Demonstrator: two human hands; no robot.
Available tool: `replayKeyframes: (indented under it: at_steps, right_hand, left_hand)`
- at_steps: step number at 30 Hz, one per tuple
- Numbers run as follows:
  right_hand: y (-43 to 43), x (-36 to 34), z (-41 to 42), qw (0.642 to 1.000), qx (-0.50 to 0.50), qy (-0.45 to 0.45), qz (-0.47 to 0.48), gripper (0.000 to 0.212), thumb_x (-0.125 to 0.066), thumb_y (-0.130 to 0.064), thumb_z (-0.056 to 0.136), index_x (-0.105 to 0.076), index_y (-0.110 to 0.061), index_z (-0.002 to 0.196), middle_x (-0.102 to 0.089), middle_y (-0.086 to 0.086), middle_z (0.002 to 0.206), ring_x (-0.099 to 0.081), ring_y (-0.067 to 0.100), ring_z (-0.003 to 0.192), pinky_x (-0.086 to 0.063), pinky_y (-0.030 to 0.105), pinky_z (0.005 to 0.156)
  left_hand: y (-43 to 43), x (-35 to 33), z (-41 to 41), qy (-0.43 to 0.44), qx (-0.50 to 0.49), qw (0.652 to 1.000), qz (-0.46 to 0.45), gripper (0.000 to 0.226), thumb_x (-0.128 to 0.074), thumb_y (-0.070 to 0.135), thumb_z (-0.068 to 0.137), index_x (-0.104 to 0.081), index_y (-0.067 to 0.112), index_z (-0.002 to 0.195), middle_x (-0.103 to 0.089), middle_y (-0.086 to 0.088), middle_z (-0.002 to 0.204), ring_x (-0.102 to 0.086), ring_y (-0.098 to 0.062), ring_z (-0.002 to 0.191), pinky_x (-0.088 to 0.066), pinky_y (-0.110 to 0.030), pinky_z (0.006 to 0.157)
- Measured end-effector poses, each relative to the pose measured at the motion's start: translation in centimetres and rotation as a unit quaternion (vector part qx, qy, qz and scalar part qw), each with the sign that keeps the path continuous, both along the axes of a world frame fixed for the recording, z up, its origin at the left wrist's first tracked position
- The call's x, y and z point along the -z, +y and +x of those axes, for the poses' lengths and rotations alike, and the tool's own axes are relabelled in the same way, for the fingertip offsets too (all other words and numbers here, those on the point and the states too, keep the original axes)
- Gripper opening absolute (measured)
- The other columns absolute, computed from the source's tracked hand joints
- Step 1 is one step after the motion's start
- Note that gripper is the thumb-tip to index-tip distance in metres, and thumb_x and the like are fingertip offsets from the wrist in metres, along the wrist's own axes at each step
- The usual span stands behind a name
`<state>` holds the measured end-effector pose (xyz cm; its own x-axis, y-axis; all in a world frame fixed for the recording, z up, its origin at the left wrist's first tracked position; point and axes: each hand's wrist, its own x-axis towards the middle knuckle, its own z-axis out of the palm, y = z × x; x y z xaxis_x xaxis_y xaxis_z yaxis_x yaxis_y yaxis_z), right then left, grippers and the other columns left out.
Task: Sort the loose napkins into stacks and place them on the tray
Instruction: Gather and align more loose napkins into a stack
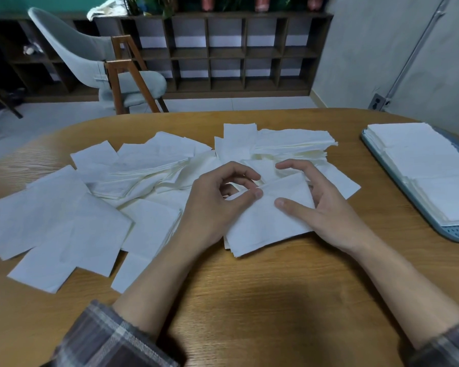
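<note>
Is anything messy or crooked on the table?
Yes. The loose napkins lie scattered across the table, overlapping at all angles. The left hand and right hand hold a top napkin with its edge bent up. The stacks on the tray look neat.

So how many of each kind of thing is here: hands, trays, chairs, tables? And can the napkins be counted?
Hands: 2, left hand and right hand, both holding one napkin
Tray: 1
Chair: 1
Table: 1
Napkins: too many, overlapping, to count
Total: 5, napkins aside
</note>
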<state>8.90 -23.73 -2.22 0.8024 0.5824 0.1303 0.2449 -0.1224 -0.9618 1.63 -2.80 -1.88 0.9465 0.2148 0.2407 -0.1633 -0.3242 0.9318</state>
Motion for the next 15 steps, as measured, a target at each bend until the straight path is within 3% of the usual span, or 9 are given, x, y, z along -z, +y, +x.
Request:
replayKeyframes:
  at_steps: [6,9,12,15]
  right_hand:
    - [-0.3,-0.3,0.0,0.996,-0.011,0.022,0.086,0.049,-0.071,-0.005,0.094,-0.053,-0.034,0.129,-0.074,0.014,0.118,-0.075,0.028,0.103,-0.061,0.033,0.079]
    - [-0.5,-0.7,0.2,0.994,-0.001,0.033,0.106,0.044,-0.072,-0.01,0.092,-0.054,-0.034,0.124,-0.075,0.011,0.112,-0.074,0.025,0.099,-0.06,0.032,0.077]
    - [-0.9,-0.7,0.5,0.998,-0.004,-0.021,0.056,0.027,-0.077,-0.015,0.091,-0.069,-0.026,0.115,-0.073,-0.004,0.113,-0.068,0.014,0.11,-0.052,0.028,0.094]
    - [-0.9,-0.6,0.5,0.998,-0.006,-0.062,-0.032,0.017,-0.075,-0.008,0.094,-0.081,-0.02,0.104,-0.079,-0.012,0.109,-0.067,0.002,0.114,-0.043,0.01,0.098]
  left_hand:
    - [0.0,0.0,-0.1,0.002,-0.03,0.998,0.049,0.035,-0.088,0.037,0.085,-0.07,0.036,0.116,-0.071,0.018,0.115,-0.065,0.0,0.107,-0.048,-0.014,0.087]
    - [0.3,-0.3,-0.1,0.061,0.012,0.998,0.006,0.029,-0.087,0.037,0.085,-0.074,0.034,0.11,-0.074,0.016,0.11,-0.069,-0.002,0.104,-0.056,-0.022,0.086]
    - [0.3,0.0,0.0,0.049,0.007,0.999,-0.009,0.028,-0.089,0.028,0.085,-0.075,0.031,0.109,-0.074,0.015,0.109,-0.07,-0.012,0.103,-0.056,-0.027,0.082]
    - [0.0,0.7,0.2,0.016,-0.021,1.0,0.009,0.037,-0.09,0.028,0.083,-0.07,0.036,0.114,-0.071,0.016,0.106,-0.066,-0.008,0.098,-0.054,-0.022,0.08]
